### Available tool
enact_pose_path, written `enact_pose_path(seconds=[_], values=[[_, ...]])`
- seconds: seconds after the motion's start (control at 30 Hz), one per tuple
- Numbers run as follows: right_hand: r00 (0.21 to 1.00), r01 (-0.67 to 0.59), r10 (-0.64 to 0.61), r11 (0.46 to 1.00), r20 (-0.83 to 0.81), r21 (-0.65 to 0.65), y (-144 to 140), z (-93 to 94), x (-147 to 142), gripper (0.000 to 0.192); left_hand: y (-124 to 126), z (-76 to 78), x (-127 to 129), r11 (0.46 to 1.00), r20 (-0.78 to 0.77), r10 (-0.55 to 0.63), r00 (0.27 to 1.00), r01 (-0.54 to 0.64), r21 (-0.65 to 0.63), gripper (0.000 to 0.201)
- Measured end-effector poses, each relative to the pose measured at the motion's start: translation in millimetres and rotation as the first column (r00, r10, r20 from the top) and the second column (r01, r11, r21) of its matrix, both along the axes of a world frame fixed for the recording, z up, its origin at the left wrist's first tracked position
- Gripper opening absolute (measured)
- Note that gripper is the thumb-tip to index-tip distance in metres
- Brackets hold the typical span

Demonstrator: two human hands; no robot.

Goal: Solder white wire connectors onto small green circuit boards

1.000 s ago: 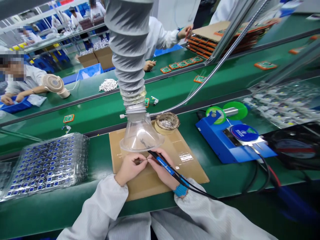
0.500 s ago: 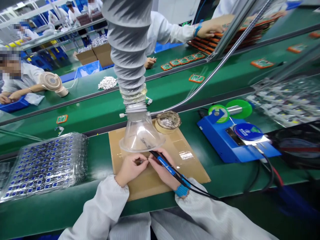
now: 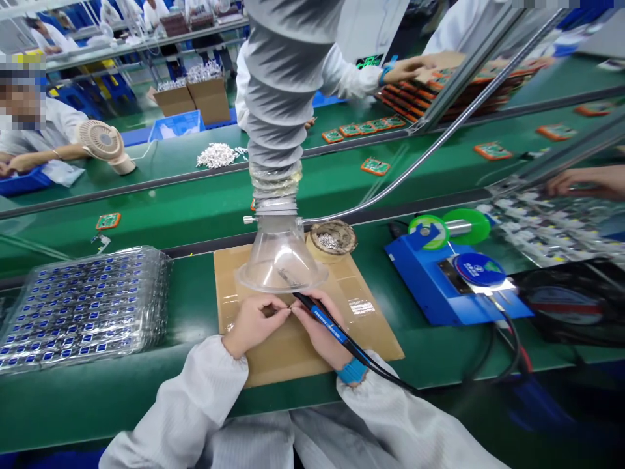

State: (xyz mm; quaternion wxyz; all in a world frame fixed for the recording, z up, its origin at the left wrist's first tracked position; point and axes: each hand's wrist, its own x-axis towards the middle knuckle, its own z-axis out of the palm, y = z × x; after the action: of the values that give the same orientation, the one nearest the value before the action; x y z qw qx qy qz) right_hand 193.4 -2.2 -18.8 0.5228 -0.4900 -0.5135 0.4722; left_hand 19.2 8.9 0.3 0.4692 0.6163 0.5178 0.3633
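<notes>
Fingers [image 3: 319, 312] closed around soldering iron [image 3: 328, 324]

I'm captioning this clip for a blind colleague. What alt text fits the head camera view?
Over a cardboard sheet on a green bench, the right hand holds a blue soldering iron like a pen, its tip at a small part pinched in the left hand, just below a clear fume-extractor funnel. A stack of clear component trays lies left; a blue soldering station sits right.

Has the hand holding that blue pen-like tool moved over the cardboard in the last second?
No. The right hand stays put below the clear funnel.
</notes>
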Motion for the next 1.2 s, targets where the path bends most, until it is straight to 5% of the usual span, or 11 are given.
enact_pose_path(seconds=[0.6, 0.7, 0.77, 0.87, 0.93, 1.1, 1.2], values=[[0.994, -0.083, 0.076, 0.993, 0.083, 0.083, -4.7, -10.0, 3.5, 0.030, -10.9, -7.2, 4.9, 0.989, -0.103, -0.035, 0.994, 0.049, 0.139, 0.013], [0.994, -0.046, 0.036, 0.995, 0.105, 0.091, -6.4, -8.6, 4.0, 0.027, -12.6, -4.0, -9.7, 0.960, -0.236, -0.052, 0.970, 0.114, 0.254, 0.013], [0.993, 0.004, -0.013, 0.997, 0.118, 0.080, -7.2, -7.4, 5.1, 0.026, -4.9, -0.7, -32.5, 0.957, -0.320, 0.075, 0.944, 0.022, 0.289, 0.012], [0.989, 0.065, -0.071, 0.997, 0.130, 0.046, -8.5, -5.6, 7.0, 0.027, 30.6, 6.2, -72.8, 0.896, -0.364, 0.435, 0.823, -0.357, 0.264, 0.017], [0.987, 0.082, -0.084, 0.996, 0.138, 0.023, -9.7, -5.3, 7.9, 0.029, 70.8, 11.0, -89.5, 0.832, -0.401, 0.555, 0.729, -0.480, 0.279, 0.021], [0.976, 0.092, -0.088, 0.996, 0.199, -0.010, -11.0, -9.5, 10.3, 0.033, 184.3, 17.4, -71.5, 0.938, -0.684, 0.328, 0.651, -0.308, 0.157, 0.038], [0.968, 0.121, -0.113, 0.992, 0.224, -0.022, -10.2, -10.1, 11.1, 0.034, 225.3, 17.1, -52.0, 0.954, -0.753, 0.256, 0.607, -0.287, 0.093, 0.038]])
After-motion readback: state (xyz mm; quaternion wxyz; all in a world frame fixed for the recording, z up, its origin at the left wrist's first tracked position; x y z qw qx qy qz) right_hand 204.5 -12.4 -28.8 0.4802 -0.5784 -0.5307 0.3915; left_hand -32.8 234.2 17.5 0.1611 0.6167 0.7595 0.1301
